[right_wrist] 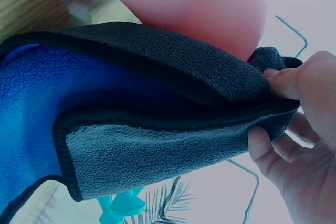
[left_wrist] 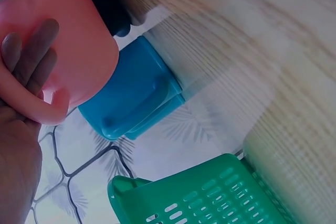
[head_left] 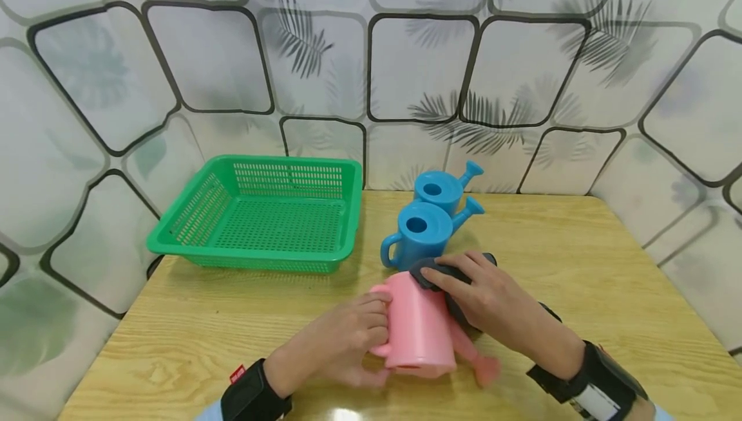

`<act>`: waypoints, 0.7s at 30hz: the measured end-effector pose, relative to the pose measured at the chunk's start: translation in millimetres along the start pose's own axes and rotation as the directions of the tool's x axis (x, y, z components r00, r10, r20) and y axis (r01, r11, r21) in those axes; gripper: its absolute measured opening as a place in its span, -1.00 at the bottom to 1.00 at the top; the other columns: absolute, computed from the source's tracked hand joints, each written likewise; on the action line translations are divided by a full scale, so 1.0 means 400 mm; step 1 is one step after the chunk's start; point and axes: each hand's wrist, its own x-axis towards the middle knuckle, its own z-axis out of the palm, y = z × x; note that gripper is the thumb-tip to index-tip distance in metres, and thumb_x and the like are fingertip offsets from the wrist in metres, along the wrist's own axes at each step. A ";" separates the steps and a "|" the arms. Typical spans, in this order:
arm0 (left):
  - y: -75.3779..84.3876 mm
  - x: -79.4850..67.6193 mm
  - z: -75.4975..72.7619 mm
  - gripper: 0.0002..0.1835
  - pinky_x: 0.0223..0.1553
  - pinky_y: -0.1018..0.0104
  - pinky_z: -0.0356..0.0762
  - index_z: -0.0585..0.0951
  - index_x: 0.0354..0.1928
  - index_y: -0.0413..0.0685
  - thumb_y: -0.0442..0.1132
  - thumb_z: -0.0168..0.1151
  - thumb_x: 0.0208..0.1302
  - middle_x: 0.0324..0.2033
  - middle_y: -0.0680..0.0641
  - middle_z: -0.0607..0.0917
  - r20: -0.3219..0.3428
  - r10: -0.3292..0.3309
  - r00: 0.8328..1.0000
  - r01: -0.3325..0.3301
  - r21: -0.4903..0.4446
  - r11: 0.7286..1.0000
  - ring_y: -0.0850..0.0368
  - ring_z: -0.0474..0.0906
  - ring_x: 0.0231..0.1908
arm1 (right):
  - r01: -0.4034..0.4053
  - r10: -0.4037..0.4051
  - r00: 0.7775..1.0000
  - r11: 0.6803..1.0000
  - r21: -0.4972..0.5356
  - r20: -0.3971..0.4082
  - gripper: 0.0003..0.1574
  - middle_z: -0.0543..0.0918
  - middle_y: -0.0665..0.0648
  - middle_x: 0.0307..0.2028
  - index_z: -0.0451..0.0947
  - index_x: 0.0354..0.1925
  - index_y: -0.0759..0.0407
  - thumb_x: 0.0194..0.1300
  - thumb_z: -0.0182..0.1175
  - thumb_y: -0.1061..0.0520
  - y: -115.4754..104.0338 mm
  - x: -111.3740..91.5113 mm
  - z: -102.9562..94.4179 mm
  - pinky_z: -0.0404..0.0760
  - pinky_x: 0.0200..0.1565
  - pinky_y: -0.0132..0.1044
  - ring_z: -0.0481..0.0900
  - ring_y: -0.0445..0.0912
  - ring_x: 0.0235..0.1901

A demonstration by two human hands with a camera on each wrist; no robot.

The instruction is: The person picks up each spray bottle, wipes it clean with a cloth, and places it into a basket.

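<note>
Near centre of the table (head_left: 232, 324), the pink watering can (head_left: 418, 327) lies tipped, top toward the near side. Left hand (head_left: 350, 337) is curled round its handle; right hand (head_left: 484, 289) pinches a gray cloth (right_wrist: 131, 156) at its far end. Advisable: steady handle, cloth pressed flat along the curve. Left wristband (head_left: 248, 398) bears a red tag (head_left: 237, 374) (lettering too small to read).
</note>
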 end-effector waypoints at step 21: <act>-0.025 -0.008 -0.001 -0.79 0.28 0.14 0.33 0.52 -0.55 0.03 -0.07 0.34 -0.14 -0.59 0.14 0.56 -0.040 -0.095 0.995 0.096 0.018 0.995 0.16 0.47 -0.29 | 0.002 -0.005 1.000 0.993 0.116 0.029 -0.37 0.64 0.15 -0.03 0.58 0.12 0.08 0.04 0.46 0.16 -0.053 -0.021 -0.014 0.74 -0.24 -0.15 0.51 -0.03 -0.11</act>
